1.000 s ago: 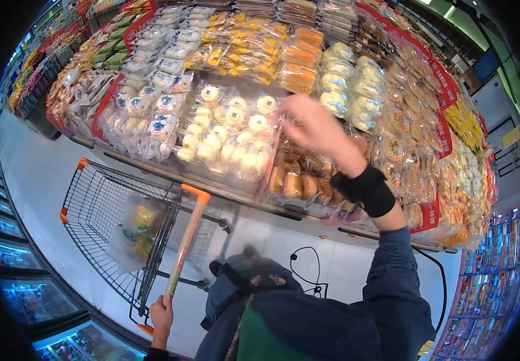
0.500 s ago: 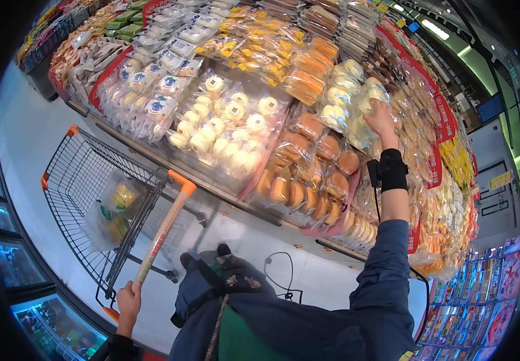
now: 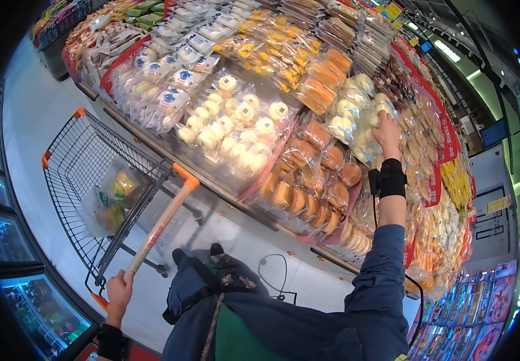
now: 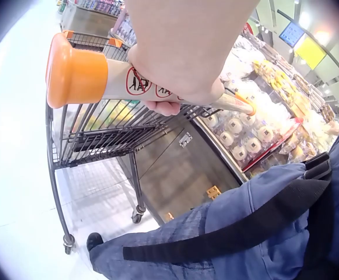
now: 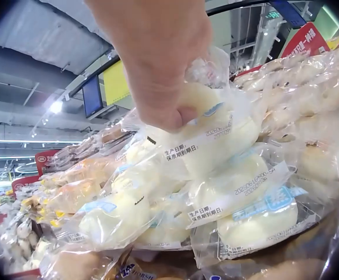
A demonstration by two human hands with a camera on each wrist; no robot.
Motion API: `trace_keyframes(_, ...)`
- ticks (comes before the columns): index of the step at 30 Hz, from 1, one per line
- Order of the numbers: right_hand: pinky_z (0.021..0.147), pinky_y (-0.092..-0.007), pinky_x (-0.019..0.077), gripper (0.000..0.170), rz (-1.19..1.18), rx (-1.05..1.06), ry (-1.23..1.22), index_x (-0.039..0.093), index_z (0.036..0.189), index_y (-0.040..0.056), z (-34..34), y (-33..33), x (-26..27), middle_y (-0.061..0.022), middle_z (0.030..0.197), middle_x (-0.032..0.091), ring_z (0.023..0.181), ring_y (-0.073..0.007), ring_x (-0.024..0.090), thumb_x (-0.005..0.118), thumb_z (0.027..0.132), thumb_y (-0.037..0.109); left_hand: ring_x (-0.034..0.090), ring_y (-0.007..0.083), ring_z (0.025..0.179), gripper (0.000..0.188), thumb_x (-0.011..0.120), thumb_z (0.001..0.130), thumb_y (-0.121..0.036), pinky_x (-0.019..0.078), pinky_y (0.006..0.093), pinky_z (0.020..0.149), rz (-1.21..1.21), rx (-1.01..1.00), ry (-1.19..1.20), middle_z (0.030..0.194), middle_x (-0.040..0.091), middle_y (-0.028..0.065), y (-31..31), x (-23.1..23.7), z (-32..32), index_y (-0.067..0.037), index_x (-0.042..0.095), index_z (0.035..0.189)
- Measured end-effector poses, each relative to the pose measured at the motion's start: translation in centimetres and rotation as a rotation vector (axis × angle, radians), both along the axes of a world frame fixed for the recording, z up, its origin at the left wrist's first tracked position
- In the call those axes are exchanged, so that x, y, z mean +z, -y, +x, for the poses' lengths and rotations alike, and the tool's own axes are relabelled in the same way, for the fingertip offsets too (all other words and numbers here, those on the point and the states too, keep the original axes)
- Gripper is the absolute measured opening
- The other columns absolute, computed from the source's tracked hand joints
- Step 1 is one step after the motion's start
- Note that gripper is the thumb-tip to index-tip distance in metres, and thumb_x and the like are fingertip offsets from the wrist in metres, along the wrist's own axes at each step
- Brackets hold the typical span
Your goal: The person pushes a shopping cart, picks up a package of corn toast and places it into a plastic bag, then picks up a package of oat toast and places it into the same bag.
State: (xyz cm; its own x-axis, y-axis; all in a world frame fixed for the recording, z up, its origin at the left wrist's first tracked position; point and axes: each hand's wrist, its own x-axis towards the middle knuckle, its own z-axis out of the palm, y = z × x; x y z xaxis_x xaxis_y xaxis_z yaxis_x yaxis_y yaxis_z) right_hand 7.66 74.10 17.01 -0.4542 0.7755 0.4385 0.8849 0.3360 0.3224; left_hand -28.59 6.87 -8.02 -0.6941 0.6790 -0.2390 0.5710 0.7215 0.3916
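My left hand (image 3: 119,292) grips the handle (image 3: 162,224) of a wire shopping cart near its lower end. In the left wrist view its fingers curl round the pale bar, beside the orange end cap (image 4: 76,73). Over the right part of the bakery display, my right hand (image 3: 386,133) holds a clear bag of pale cream buns (image 5: 219,137). The right wrist view has the thumb bent against the bag's top, with the other fingers mostly hidden behind. Similar bagged buns (image 5: 233,186) lie stacked right under it.
The cart basket (image 3: 70,180) stands left of the display, a plastic bag (image 3: 100,210) of yellow and green items in it. Bagged round white buns (image 3: 236,129) and brown cakes (image 3: 302,153) fill the near display sections. Glass-topped freezers (image 3: 46,313) line the left.
My right hand has moved right from above the white buns and brown cakes to the pale cream buns, where it now holds a bag. The left hand stays on the cart handle.
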Motion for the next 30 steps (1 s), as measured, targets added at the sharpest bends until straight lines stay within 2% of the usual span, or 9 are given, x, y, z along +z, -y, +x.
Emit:
trace_keyframes(9,0.071,-0.0425,0.0449,0.038,-0.061,0.022,-0.140,0.052,0.104,0.0121,1.4,1.5,2.3,-0.0153,0.099,0.060,0.088,-0.0361,0.057,0.055,0.067,0.013,0.054,0.0406,0.054,0.039,0.048,0.086,-0.034,0.0412,0.0465,0.050,0.031,0.015,0.001,0.054,0.052,0.0224,0.2,-0.7,0.0,0.000,0.054,0.069)
trace_keyframes(12,0.075,-0.0411,0.0449,0.038,-0.033,0.046,-0.246,0.055,0.103,0.0126,2.5,1.7,2.3,-0.0142,0.097,0.061,0.091,-0.0335,0.057,0.056,0.065,0.015,0.053,0.0408,0.054,0.038,0.048,0.086,-0.034,0.0406,0.0470,0.050,0.028,0.019,0.006,0.054,0.051,0.0224,0.1,-0.5,0.0,0.000,0.053,0.068)
trace_keyframes(18,0.077,-0.0410,0.0447,0.038,-0.030,0.015,-0.326,0.055,0.104,0.0124,3.5,2.1,2.0,-0.0157,0.099,0.061,0.093,-0.0343,0.056,0.056,0.066,0.016,0.053,0.0414,0.054,0.039,0.047,0.086,-0.034,0.0398,0.0475,0.050,0.035,-0.001,-0.011,0.054,0.051,0.0222,0.3,-0.7,-0.1,0.000,0.052,0.068)
trace_keyframes(21,0.072,-0.0404,0.0454,0.039,0.036,0.081,-0.363,0.053,0.107,0.0130,3.7,2.3,1.5,-0.0159,0.097,0.061,0.086,-0.0351,0.058,0.056,0.068,0.016,0.053,0.0413,0.055,0.039,0.047,0.086,-0.035,0.0397,0.0476,0.050,0.048,-0.002,-0.002,0.054,0.051,0.0222,0.4,-1.0,-0.2,0.000,0.052,0.068)
trace_keyframes(24,0.073,-0.0398,0.0452,0.039,0.034,0.017,-0.395,0.053,0.107,0.0121,3.1,3.2,1.5,-0.0169,0.098,0.061,0.088,-0.0350,0.058,0.055,0.069,0.015,0.053,0.0410,0.055,0.039,0.047,0.086,-0.035,0.0398,0.0474,0.050,0.027,-0.003,0.001,0.054,0.051,0.0221,0.3,-0.8,-0.2,0.000,0.052,0.068)
trace_keyframes(27,0.075,-0.0391,0.0448,0.039,0.075,0.102,-0.470,0.053,0.108,0.0104,1.8,4.8,1.9,-0.0173,0.098,0.060,0.090,-0.0343,0.057,0.054,0.069,0.012,0.054,0.0405,0.055,0.040,0.047,0.086,-0.036,0.0407,0.0469,0.052,0.026,0.004,0.001,0.054,0.052,0.0214,0.3,-0.7,-0.1,0.000,0.052,0.069)
trace_keyframes(30,0.079,-0.0388,0.0428,0.040,0.117,0.254,-0.414,0.054,0.106,0.0105,-0.8,8.2,2.0,-0.0130,0.101,0.059,0.096,-0.0316,0.054,0.056,0.066,0.008,0.054,0.0404,0.055,0.041,0.046,0.086,-0.038,0.0416,0.0471,0.054,0.007,0.003,0.021,0.054,0.052,0.0204,0.2,-0.2,-0.1,-0.001,0.054,0.071)
